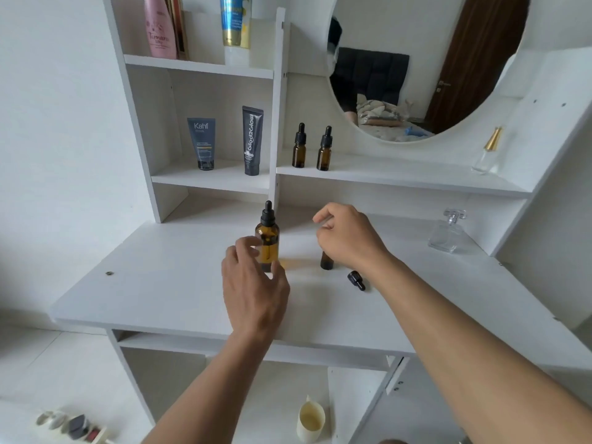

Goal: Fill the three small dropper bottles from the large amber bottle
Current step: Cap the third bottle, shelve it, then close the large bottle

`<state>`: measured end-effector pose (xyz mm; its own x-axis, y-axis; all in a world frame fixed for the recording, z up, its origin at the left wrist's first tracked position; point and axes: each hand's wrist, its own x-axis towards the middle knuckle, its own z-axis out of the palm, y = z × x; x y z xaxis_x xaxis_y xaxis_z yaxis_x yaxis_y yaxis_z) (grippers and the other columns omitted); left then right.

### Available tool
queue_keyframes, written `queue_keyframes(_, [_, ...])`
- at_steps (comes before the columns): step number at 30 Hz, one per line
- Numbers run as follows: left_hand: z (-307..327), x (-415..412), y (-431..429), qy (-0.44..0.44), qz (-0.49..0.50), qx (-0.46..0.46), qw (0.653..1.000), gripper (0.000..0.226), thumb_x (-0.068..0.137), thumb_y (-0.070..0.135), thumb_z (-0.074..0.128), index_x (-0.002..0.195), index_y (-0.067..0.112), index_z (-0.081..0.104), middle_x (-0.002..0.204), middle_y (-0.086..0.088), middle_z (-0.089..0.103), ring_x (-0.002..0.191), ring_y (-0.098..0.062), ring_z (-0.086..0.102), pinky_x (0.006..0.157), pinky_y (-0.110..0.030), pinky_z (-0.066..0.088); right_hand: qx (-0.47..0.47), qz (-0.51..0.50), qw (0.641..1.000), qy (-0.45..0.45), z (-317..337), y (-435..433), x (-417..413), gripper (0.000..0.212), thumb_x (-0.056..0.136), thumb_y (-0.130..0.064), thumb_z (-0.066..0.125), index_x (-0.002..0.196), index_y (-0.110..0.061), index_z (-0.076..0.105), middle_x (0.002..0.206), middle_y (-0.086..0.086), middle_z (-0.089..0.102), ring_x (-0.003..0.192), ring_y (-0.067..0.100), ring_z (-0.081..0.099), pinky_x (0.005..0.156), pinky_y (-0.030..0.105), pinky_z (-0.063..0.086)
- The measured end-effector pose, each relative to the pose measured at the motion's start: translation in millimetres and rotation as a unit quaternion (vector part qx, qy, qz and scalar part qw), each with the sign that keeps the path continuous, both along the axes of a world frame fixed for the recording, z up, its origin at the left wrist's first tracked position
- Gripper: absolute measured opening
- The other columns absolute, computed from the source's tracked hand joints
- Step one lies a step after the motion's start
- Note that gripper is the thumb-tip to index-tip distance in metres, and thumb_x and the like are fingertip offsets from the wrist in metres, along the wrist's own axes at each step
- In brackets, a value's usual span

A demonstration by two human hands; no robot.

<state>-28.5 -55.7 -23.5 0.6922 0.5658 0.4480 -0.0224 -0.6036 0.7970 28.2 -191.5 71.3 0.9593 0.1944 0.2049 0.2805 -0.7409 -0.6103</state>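
The large amber bottle (267, 240) stands capped with a black dropper top on the white desk (160, 290). My left hand (253, 286) is just in front of it, fingers spread around its lower part, not clearly gripping. My right hand (347, 238) hovers with curled fingers over a small amber bottle (326, 261) that stands uncapped and is partly hidden by the wrist. Its black dropper cap (356, 280) lies on the desk beside it. Two more small dropper bottles, one at left (299, 150) and one at right (324, 153), stand capped on the shelf above.
Two dark tubes (253, 141) stand in the left shelf bay, with taller bottles (158, 27) on the top shelf. Clear glass perfume bottles sit at the desk's right (447, 233) and on the shelf (487, 152). A round mirror (426, 65) hangs behind.
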Motion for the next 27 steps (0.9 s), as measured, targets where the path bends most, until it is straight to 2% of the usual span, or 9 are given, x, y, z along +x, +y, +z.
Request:
queue_keyframes(4, [1.6, 8.7, -22.5, 0.043, -0.107, 0.048, 0.992, 0.027, 0.09, 0.022, 0.063, 0.114, 0.029, 0.052, 0.1, 0.011, 0.063, 0.091, -0.014, 0.06, 0.076, -0.033, 0.049, 0.0, -0.037, 0.999, 0.032, -15.4, -26.0, -3.8, 0.031, 0.085, -0.01, 0.05, 0.11, -0.021, 0.066, 0.099, 0.0, 0.066, 0.085, 0.023, 0.068, 0.074, 0.04, 0.059])
queue_keyframes(8, [0.4, 28.4, -38.0, 0.119, -0.148, 0.051, 0.981, 0.038, 0.093, 0.028, 0.063, 0.13, 0.026, 0.054, 0.117, 0.008, 0.068, 0.105, -0.016, 0.063, 0.082, -0.037, 0.053, -0.063, -0.059, 0.994, 0.062, -35.8, -48.4, -1.2, 0.029, 0.089, -0.021, 0.062, 0.118, -0.021, 0.062, 0.112, 0.002, 0.065, 0.095, 0.024, 0.065, 0.083, 0.034, 0.056])
queue_keyframes(11, [-0.3, 41.3, -44.5, 0.146, -0.152, 0.062, 0.976, 0.047, 0.093, 0.032, 0.064, 0.137, 0.024, 0.052, 0.125, 0.006, 0.066, 0.113, -0.019, 0.061, 0.088, -0.038, 0.053, -0.113, -0.074, 0.988, 0.08, -48.3, -60.0, -1.6, 0.039, 0.089, -0.033, 0.068, 0.122, -0.015, 0.061, 0.117, 0.005, 0.065, 0.104, 0.027, 0.063, 0.088, 0.037, 0.055])
queue_keyframes(14, [1.0, 50.3, -48.3, 0.151, -0.156, 0.071, 0.973, 0.051, 0.091, 0.034, 0.068, 0.138, 0.022, 0.053, 0.126, 0.005, 0.067, 0.113, -0.021, 0.062, 0.09, -0.037, 0.052, -0.122, -0.095, 0.985, 0.08, -55.4, -64.4, -3.1, 0.045, 0.084, -0.029, 0.072, 0.116, 0.002, 0.065, 0.111, 0.021, 0.069, 0.103, 0.039, 0.066, 0.085, 0.048, 0.057])
queue_keyframes(17, [0.0, 55.4, -52.1, 0.158, -0.151, 0.088, 0.972, 0.048, 0.089, 0.038, 0.068, 0.134, 0.024, 0.058, 0.12, 0.005, 0.07, 0.111, -0.025, 0.061, 0.092, -0.039, 0.05, -0.116, -0.103, 0.985, 0.07, -60.6, -68.6, 0.4, 0.023, 0.083, -0.023, 0.068, 0.094, -0.003, 0.07, 0.086, 0.017, 0.072, 0.088, 0.037, 0.07, 0.073, 0.044, 0.058])
queue_keyframes(21, [-4.8, 57.2, -52.8, 0.152, -0.148, 0.114, 0.971, 0.027, 0.091, 0.036, 0.063, 0.115, 0.027, 0.068, 0.1, 0.0, 0.073, 0.095, -0.029, 0.058, 0.083, -0.042, 0.049, -0.062, -0.1, 0.992, 0.05, -51.3, -77.3, 8.1, 0.009, 0.086, -0.024, 0.069, 0.091, -0.016, 0.071, 0.085, 0.002, 0.074, 0.085, 0.024, 0.069, 0.073, 0.033, 0.058])
queue_keyframes(23, [-6.7, 57.6, -52.0, 0.145, -0.151, 0.109, 0.972, 0.023, 0.09, 0.036, 0.064, 0.111, 0.027, 0.069, 0.095, 0.0, 0.073, 0.093, -0.029, 0.057, 0.081, -0.042, 0.049, -0.003, -0.086, 0.996, 0.037, -37.9, -79.5, 10.8, 0.016, 0.085, -0.026, 0.076, 0.099, -0.02, 0.07, 0.089, -0.004, 0.074, 0.087, 0.017, 0.068, 0.066, 0.024, 0.05])
queue_keyframes(25, [-8.2, 58.2, -51.3, 0.137, -0.153, 0.098, 0.974, 0.022, 0.09, 0.036, 0.065, 0.109, 0.028, 0.07, 0.094, 0.0, 0.074, 0.093, -0.029, 0.056, 0.081, -0.042, 0.049, 0.051, -0.071, 0.996, 0.023, -25.4, -79.0, 15.4, 0.023, 0.082, -0.029, 0.08, 0.098, -0.023, 0.066, 0.086, -0.007, 0.074, 0.084, 0.014, 0.067, 0.063, 0.026, 0.045])
queue_keyframes(27, [-8.9, 58.4, -51.4, 0.133, -0.156, 0.095, 0.974, 0.021, 0.09, 0.036, 0.065, 0.108, 0.028, 0.07, 0.093, 0.0, 0.074, 0.092, -0.03, 0.056, 0.08, -0.042, 0.049, 0.079, -0.057, 0.995, 0.014, -16.9, -77.2, 20.6, 0.02, 0.081, -0.029, 0.081, 0.092, -0.024, 0.066, 0.082, -0.006, 0.074, 0.082, 0.014, 0.069, 0.064, 0.027, 0.044])
